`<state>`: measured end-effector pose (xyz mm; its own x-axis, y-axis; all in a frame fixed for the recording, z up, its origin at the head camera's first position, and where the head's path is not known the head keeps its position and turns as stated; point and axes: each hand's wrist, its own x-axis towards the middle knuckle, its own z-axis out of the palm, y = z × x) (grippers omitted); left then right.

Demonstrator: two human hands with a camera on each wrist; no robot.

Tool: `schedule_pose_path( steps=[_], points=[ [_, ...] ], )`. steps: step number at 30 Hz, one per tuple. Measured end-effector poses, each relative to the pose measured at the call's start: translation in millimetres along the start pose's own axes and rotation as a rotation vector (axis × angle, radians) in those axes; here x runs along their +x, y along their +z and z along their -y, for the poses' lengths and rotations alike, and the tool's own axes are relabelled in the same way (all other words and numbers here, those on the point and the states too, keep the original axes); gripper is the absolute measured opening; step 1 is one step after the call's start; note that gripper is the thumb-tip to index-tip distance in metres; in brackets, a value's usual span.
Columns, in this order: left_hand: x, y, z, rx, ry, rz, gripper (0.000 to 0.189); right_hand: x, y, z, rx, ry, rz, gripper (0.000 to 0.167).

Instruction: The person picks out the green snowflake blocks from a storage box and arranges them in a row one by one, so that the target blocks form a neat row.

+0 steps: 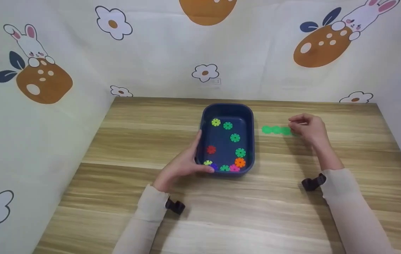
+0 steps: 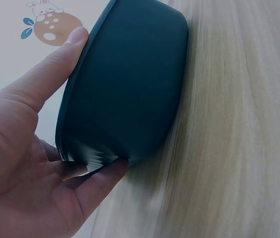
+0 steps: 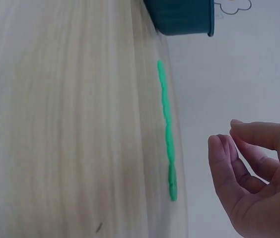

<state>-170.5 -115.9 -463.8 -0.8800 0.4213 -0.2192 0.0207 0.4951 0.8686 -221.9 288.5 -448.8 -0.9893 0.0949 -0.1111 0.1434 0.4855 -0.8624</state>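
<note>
My left hand (image 1: 185,163) grips the dark blue plastic bin (image 1: 251,141) at its near left corner, thumb over the near rim and fingers along the left wall. In the left wrist view, fingertips (image 2: 116,166) press against the bin's outer side. Notched plastic discs lie inside: a red disc (image 1: 211,150), an orange disc (image 1: 240,162), a yellow disc (image 1: 216,122) and several others. My right hand (image 1: 311,129) hovers by the right end of a row of green discs (image 1: 276,129) on the table. Its fingers are loosely bent, with nothing between thumb and fingertips in the right wrist view.
The wood-grain table (image 1: 144,141) carries the bin near its far edge. A patterned cloth (image 1: 158,53) hangs behind and on both sides. Dark camera mounts (image 1: 314,182) sit at both wrists, beside the sleeves.
</note>
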Motion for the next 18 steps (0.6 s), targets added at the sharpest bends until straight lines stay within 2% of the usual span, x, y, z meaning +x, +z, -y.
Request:
schedule_pose_path(
  steps=[9, 18],
  points=[
    [-0.4, -0.6, -0.3, -0.008, 0.005, 0.003, 0.129, -3.7, 13, 18, 0.06, -0.081, 0.05, 0.036],
    [-0.1, -0.8, -0.6, -0.064, 0.032, 0.011, 0.132, -9.9, 34, 38, 0.092, -0.117, 0.08, 0.033]
  ],
)
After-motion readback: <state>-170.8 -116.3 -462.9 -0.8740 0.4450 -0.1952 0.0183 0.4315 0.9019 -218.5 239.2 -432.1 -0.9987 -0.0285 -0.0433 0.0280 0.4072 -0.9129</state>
